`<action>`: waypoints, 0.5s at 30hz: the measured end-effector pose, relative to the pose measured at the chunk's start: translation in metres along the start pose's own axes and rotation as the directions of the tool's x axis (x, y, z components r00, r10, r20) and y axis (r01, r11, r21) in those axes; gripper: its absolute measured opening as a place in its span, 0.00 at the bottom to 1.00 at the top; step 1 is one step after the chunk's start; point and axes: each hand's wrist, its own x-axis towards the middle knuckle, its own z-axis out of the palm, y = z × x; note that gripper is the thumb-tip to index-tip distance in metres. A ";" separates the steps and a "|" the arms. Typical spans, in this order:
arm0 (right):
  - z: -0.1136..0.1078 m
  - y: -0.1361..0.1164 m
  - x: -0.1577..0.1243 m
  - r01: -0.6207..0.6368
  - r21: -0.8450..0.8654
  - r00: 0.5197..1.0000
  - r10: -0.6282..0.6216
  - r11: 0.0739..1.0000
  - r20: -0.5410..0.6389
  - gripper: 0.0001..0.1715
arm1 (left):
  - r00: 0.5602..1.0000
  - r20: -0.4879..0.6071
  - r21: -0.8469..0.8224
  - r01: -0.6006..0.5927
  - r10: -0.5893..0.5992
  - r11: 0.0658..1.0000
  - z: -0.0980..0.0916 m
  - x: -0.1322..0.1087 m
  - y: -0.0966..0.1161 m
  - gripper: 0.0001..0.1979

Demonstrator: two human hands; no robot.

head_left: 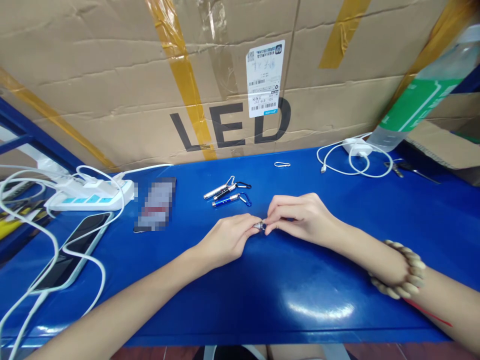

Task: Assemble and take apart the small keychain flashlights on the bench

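Head view, and both hands meet over the blue worktop (300, 280); the left hand (227, 237) pinches a small silver piece (258, 226), its tail hidden by the fingers; the right hand (305, 220) comes in from the other side, thumb and fingertips pinched at the ringed end; just beyond lie three clip-on penlights, silver (213, 192), black (221, 193) and blue (224, 201); farther back, a loose silver carabiner (282, 164), well apart from them!

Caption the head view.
Left hand holds a small metal piece, right hand at its end, near three clip-ended tubes.
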 end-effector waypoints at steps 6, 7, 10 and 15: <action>0.004 -0.002 0.000 -0.074 0.068 0.997 0.072 0.995 0.023 0.15 | 0.999 -0.037 0.009 -0.039 0.039 0.999 0.001 -0.001 -0.003 0.12; 0.005 -0.002 0.000 -0.088 0.085 0.996 0.086 0.992 0.032 0.15 | 0.998 -0.043 0.014 -0.048 0.048 0.999 0.001 -0.001 -0.003 0.12; 0.005 -0.003 0.000 -0.131 0.129 0.990 0.123 0.983 0.067 0.14 | 0.996 -0.058 0.021 -0.067 0.068 0.998 0.001 0.000 -0.004 0.12; 0.007 -0.008 0.000 -0.205 0.189 0.979 0.198 0.960 0.057 0.14 | 0.991 -0.106 -0.001 -0.082 0.082 0.997 0.001 0.000 -0.003 0.11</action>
